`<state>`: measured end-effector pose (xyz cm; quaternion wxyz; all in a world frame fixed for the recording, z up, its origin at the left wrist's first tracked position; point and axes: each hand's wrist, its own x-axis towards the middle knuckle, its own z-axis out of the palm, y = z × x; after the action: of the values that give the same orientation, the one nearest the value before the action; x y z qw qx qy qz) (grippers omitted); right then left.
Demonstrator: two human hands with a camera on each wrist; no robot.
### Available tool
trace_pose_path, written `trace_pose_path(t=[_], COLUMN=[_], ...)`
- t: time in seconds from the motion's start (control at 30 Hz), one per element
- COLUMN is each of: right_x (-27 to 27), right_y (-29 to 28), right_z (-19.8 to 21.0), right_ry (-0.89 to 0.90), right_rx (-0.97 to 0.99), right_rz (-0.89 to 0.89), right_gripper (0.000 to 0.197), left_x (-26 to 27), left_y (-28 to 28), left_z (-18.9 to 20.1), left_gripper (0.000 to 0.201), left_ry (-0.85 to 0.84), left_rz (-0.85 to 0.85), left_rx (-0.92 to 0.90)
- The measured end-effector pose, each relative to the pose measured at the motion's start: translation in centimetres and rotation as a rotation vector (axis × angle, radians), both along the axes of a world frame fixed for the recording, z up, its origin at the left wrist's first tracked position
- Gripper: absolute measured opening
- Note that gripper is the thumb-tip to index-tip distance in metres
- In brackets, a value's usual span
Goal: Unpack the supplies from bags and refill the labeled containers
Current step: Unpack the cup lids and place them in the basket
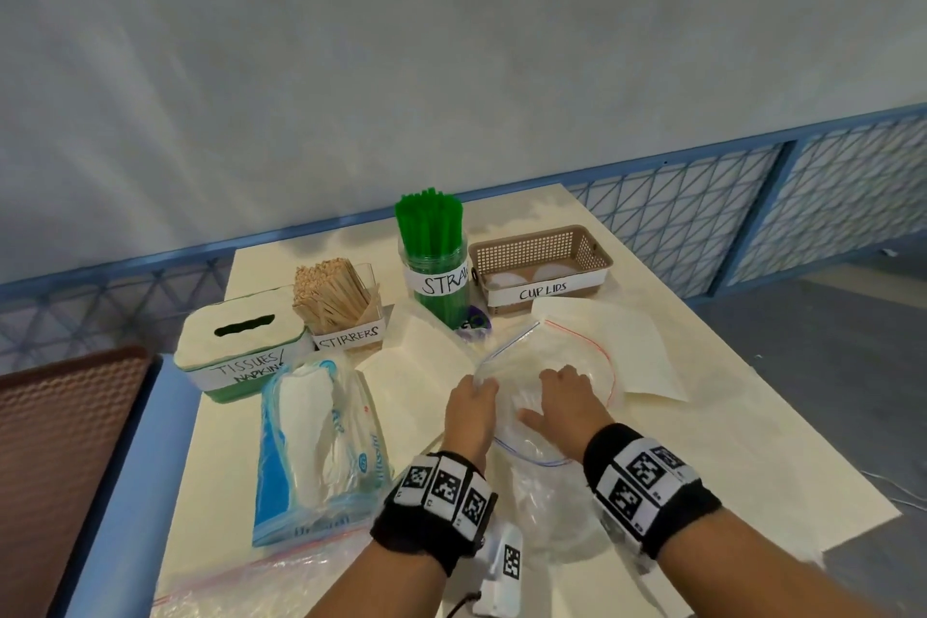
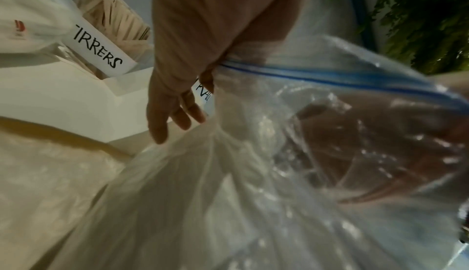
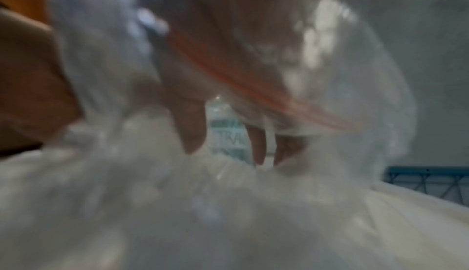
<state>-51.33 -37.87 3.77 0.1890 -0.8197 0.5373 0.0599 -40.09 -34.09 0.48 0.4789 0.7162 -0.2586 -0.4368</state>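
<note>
Left hand (image 1: 469,412) pinches clear bag (image 1: 547,492) rim; right hand (image 1: 564,404) reaches inside, fingers relaxed.

Ahead of both hands a row of containers blocks the far side: tissue box (image 1: 241,341), stirrer holder (image 1: 346,311), straw jar (image 1: 435,266) and cup-lid basket (image 1: 542,266), standing close together with only narrow gaps. Left of the left hand (image 1: 469,417) lies a tissue pack (image 1: 311,447), with a strip of bare table (image 1: 411,417) between. Right of the right hand (image 1: 567,404) flat paper sheets (image 1: 637,346) lie low, and beyond them the table is open to its edge.
</note>
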Motion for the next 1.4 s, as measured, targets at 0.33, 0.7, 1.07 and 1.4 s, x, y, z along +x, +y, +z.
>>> trace_pose_path(t=[0.33, 0.7, 1.07, 1.4], right_x=[0.1, 1.5, 0.3, 0.0], right_y=[-1.1, -0.9, -1.9, -1.6], right_z=[-1.6, -2.5, -3.0, -1.3], right_ry=[0.046, -0.149, -0.322, -0.351], right_rx=[0.202, 0.17, 0.169, 0.068], right_rz=[-0.068, -0.13, -0.232, -0.117], right_gripper=[0.103, 0.103, 0.088, 0.078], left_x=[0.2, -0.5, -0.8, -0.1], left_y=[0.8, 1.0, 0.6, -1.8], left_z=[-0.6, -0.4, -0.3, 2.6], left_gripper=[0.024, 0.014, 0.01, 0.057], left_ry=[0.295, 0.362, 0.048, -1.042], left_rz=[0.126, 0.1, -0.062, -0.468], left_rx=[0.076, 0.003, -0.101, -0.223])
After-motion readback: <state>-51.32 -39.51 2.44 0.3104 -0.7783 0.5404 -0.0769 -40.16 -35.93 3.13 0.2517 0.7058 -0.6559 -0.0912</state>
